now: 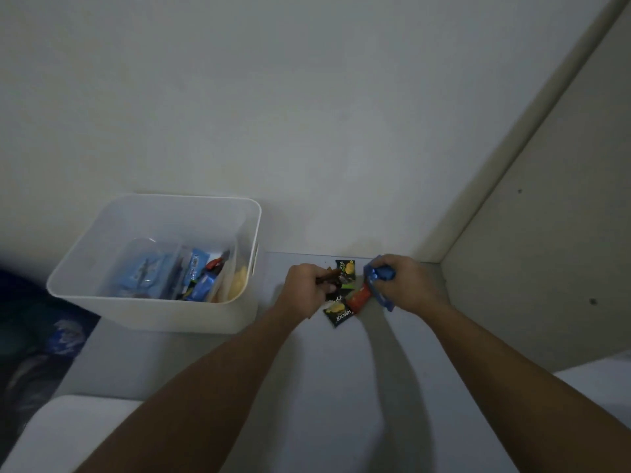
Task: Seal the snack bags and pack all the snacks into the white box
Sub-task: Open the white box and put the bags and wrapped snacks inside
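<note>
Hands gathering the last loose snacks beside the white box (153,312).
Left hand (307,288) fingers grasp a dark packet (329,277), right hand (408,285) fingers a blue packet (377,278); next, carry both to the box.

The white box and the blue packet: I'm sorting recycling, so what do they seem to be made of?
The white box looks like matte, slightly translucent plastic: rounded moulded corners, contents faintly showing through its wall. The blue packet in the right hand looks like glossy plastic film: it crumples and catches light.
</note>
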